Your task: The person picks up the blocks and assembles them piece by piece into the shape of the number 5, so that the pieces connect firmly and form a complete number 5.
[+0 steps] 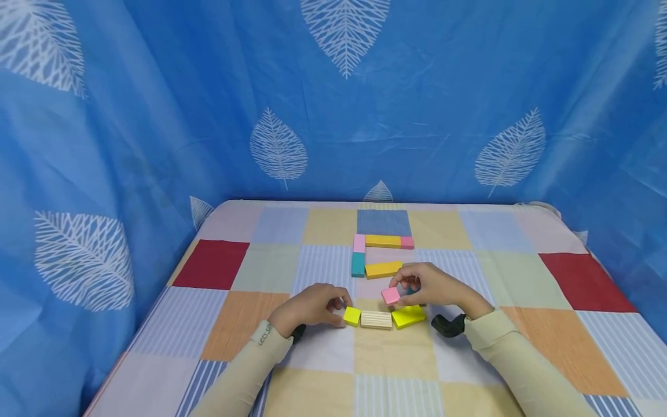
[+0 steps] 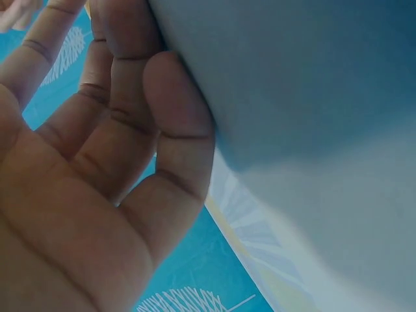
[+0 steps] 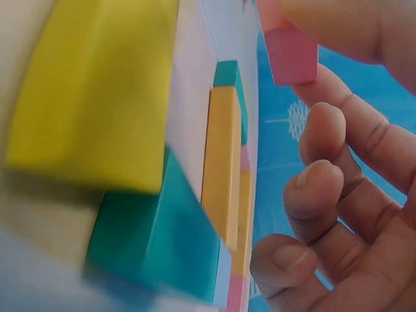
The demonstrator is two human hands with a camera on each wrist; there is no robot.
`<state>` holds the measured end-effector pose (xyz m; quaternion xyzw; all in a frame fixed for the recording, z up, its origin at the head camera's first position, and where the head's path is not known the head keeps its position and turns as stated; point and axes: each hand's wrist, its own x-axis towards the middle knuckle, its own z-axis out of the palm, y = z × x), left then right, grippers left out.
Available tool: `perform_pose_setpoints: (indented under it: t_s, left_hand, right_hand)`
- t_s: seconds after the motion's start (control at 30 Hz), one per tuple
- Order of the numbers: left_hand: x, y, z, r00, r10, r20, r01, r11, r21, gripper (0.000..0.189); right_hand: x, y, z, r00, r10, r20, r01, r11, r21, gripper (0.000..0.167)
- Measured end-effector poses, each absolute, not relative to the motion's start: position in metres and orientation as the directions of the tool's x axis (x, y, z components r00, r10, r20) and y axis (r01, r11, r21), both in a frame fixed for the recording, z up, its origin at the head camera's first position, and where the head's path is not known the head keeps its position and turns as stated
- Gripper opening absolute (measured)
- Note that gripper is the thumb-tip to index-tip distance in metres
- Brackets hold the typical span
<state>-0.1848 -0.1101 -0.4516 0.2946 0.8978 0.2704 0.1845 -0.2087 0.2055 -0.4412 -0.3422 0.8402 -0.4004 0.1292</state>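
My right hand (image 1: 429,284) pinches a small pink block (image 1: 390,296) between thumb and fingers, raised above the cloth. In the right wrist view the pink block (image 3: 292,55) shows between thumb and index finger, the other fingers curled loosely. My left hand (image 1: 315,307) has thumb and index finger at a yellow cube (image 1: 351,316), seemingly pinching its left part. That cube stands at the left end of a row, beside a striped cream block (image 1: 376,319) and a longer yellow block (image 1: 409,317). A teal block (image 3: 162,240) is mostly hidden by my right hand in the head view.
Farther back, an ochre block (image 1: 384,269), a teal block (image 1: 358,264), a light pink block (image 1: 359,243), another ochre block (image 1: 383,241) and a pink block (image 1: 407,242) form an angular outline. A patchwork cloth (image 1: 292,394) covers the table; blue leaf-print curtains (image 1: 391,133) surround it.
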Motion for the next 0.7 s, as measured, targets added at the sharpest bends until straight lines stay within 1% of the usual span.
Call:
perform_pose_setpoints:
  t_s: [0.23,0.47,0.7]
  left_hand:
    - [-0.182,-0.111,-0.451,-0.768,0.617,-0.169,0.411,0.679,0.608,0.028]
    - [-0.185,-0.112,-0.448,-0.752,0.638,-0.165,0.426,0.661,0.617,0.027]
    - [-0.187,-0.112,-0.45,-0.752,0.637,-0.169,0.424,0.663,0.617,0.027]
  right_hand:
    - [-0.219,0.187,-0.443,-0.713,-0.7,0.043,-0.472,0.434,-0.767,0.019]
    - [-0.227,0.172,-0.446,-0.707,-0.705,0.052,-0.48,0.425,-0.768,0.019]
    - [-0.231,0.159,-0.448,-0.693,-0.719,0.053,-0.492,0.417,-0.764,0.018]
